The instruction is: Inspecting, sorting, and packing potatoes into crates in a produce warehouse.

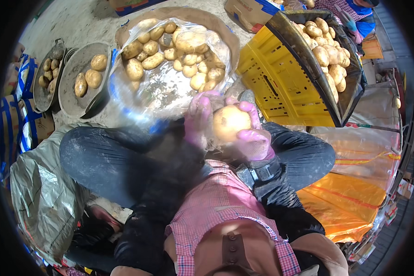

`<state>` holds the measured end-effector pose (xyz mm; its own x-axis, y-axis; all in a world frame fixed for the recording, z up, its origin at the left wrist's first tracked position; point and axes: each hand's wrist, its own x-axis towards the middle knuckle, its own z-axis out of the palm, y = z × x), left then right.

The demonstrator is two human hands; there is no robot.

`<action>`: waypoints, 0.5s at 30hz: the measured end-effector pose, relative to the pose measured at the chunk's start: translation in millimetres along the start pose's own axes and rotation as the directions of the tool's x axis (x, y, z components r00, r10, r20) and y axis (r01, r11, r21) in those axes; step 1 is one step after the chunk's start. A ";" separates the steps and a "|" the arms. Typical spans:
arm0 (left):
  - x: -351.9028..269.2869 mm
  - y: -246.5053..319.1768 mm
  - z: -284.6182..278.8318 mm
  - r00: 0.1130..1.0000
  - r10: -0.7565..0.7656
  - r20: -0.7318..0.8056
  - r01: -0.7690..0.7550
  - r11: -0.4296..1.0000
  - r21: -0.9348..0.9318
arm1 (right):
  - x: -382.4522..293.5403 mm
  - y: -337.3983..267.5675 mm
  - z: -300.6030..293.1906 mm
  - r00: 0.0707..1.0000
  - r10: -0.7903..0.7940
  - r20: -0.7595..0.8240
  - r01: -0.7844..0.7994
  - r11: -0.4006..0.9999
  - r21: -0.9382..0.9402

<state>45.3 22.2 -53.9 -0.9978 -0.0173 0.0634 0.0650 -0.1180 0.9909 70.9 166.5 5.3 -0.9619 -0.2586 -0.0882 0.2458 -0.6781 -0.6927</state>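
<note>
Above my lap, my right hand (253, 136) in a pink-purple glove grips a pale yellow potato (230, 122) with thumb and fingers around its right side. My left hand (197, 119), gloved alike and blurred, is beside the potato's left side with curled fingers. Whether it also holds something is not clear. Just beyond the hands stands a round, wide container lined with clear plastic (127, 103). Potatoes of mixed sizes (189, 70) fill its far and right parts, and dirt covers the liner's bare part.
A tilted yellow plastic crate (279, 76) with a dark liner holds many potatoes (331, 51) at right. At left are a grey tub (70, 82) with several potatoes and a narrower tub (38, 93). Cardboard boxes (248, 13) stand behind. Another person (358, 17) is at the far right.
</note>
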 end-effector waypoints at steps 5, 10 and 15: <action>-4.2 7.1 -1.1 0.997 0.068 0.042 -0.073 0.991 0.111 | 1.6 -21.3 13.7 0.991 0.036 -0.125 -0.040 0.999 -0.027; 6.1 40.1 -7.6 0.927 -0.065 0.369 0.023 0.993 0.116 | 6.8 -28.1 -3.9 0.928 -0.272 0.254 0.353 0.433 -0.829; -9.9 48.6 -8.5 0.909 -0.078 0.409 0.292 0.819 -0.494 | 10.1 -27.0 -5.9 0.910 -0.256 0.328 0.407 0.390 -0.826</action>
<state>58.4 8.1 -7.4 -0.9165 0.3991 0.0289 -0.2337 -0.5926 0.7709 53.8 186.2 18.8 -0.8987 -0.2874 0.3314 -0.3942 0.1981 -0.8974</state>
